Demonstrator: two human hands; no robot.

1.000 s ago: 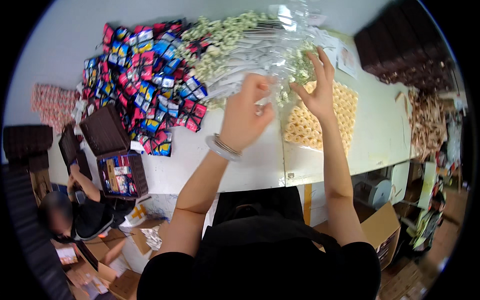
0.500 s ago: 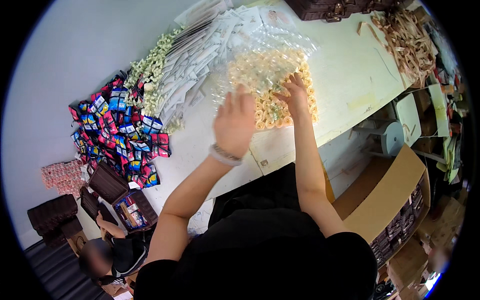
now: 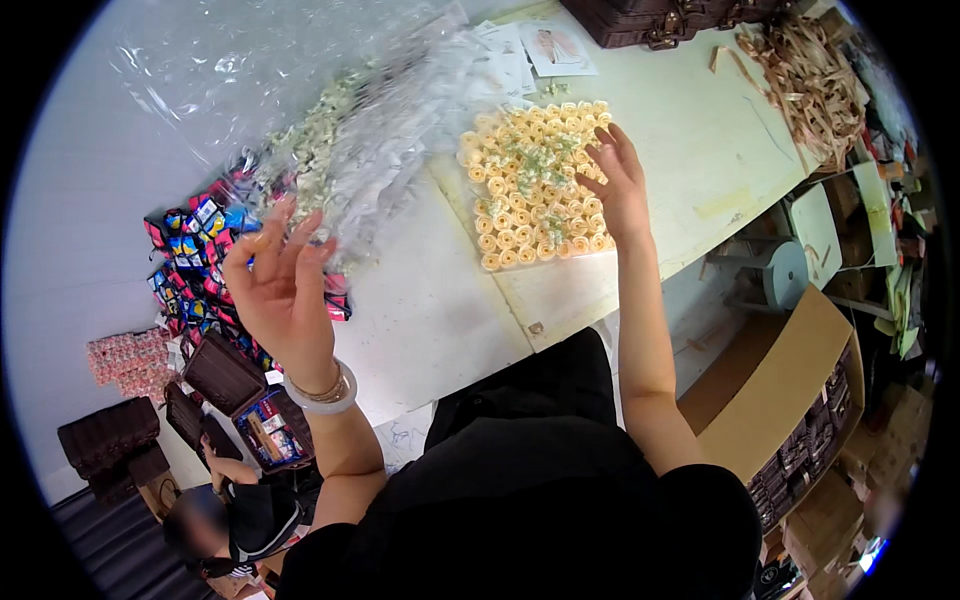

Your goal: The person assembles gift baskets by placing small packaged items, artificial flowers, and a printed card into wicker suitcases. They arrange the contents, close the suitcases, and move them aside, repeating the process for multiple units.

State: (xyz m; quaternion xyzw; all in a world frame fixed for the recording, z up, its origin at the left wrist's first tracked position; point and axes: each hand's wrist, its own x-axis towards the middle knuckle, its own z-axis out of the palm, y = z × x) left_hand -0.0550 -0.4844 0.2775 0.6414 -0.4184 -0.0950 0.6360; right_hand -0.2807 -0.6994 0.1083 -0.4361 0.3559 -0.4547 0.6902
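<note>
A square block of cream artificial roses (image 3: 507, 238) lies on the white table, sprigs of small pale green-white flowers (image 3: 535, 165) scattered on top. My right hand (image 3: 622, 190) is at the block's right edge, fingers spread, nothing in it. Out to the left, my left hand (image 3: 285, 300) is raised with its fingers apart and slightly bent. Beyond that hand, a clear plastic sheet (image 3: 190, 75) spreads, blurred, over the printed cards and white flower sprigs (image 3: 312, 130). Whether the left fingertips still touch the sheet is unclear.
Blue and pink packets (image 3: 185, 245) are heaped at left, near dark brown cases (image 3: 222, 372) and a co-worker (image 3: 235, 520). Another brown case (image 3: 640, 22) stands at the back. Tan ribbons (image 3: 810, 95) lie far right. An opened carton (image 3: 770, 400) stands below the table's right edge.
The clear plastic sheet has come off the roses and swung left over the cards. My left hand has moved left; my right hand has shifted slightly right.
</note>
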